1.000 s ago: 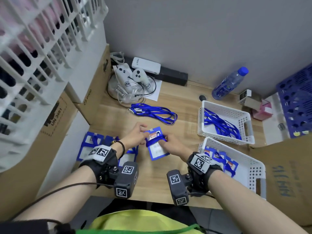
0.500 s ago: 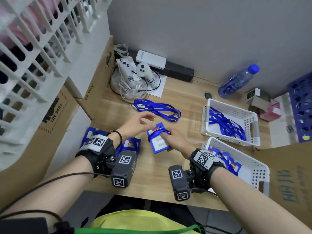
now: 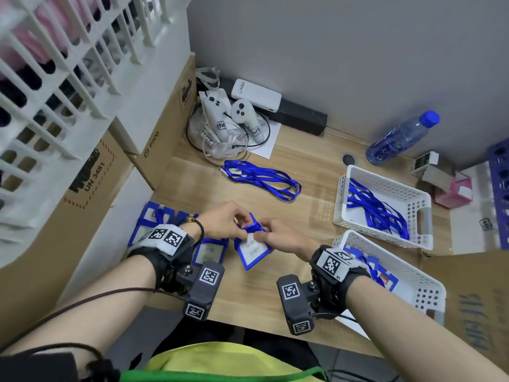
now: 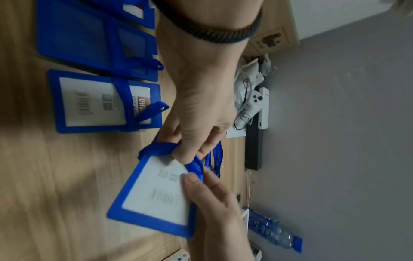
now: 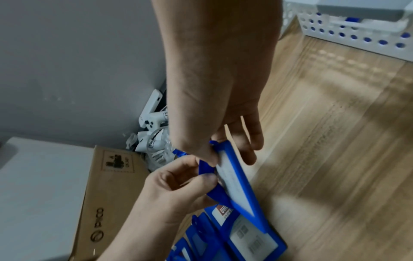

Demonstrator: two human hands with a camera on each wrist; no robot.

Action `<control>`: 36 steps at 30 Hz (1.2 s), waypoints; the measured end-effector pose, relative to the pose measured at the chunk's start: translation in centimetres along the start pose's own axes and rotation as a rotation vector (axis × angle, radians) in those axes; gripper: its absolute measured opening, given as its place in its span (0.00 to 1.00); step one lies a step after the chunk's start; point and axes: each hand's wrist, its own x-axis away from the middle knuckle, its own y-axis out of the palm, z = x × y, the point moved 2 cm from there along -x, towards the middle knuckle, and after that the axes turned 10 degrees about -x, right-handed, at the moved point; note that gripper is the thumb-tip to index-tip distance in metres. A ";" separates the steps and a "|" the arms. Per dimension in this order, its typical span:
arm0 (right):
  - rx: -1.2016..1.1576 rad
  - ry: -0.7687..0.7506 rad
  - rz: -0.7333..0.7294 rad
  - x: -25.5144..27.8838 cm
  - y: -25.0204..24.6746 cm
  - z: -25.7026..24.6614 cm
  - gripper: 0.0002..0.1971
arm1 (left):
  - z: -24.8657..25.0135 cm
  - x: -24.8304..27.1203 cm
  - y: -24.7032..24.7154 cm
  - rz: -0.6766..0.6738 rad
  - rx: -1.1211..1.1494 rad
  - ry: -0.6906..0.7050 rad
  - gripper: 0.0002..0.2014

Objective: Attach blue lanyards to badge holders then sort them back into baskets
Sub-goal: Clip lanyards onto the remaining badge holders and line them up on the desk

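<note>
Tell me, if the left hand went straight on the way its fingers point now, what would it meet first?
Probably the right hand: the left hand points across the badge holder both pinch.

One blue-framed badge holder with a white card insert is held tilted above the tabletop at centre, a blue lanyard strap bunched at its top edge. Further badge holders lie flat at near left, and more fill the near basket at right. Loose lanyards lie coiled at far centre; others fill the far basket at right.
</note>
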 end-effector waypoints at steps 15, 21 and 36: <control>0.255 -0.400 0.099 -1.1 0.8 -1.4 0.04 | -1.4 1.1 -0.6 -0.019 0.273 -0.193 0.17; 0.202 -0.432 0.201 -0.7 -0.4 -1.9 0.04 | -1.5 0.7 -2.1 0.017 0.400 -0.173 0.17; -0.022 -0.215 0.187 -0.2 -3.7 1.7 0.15 | -2.4 0.0 -4.6 0.335 0.531 -0.291 0.20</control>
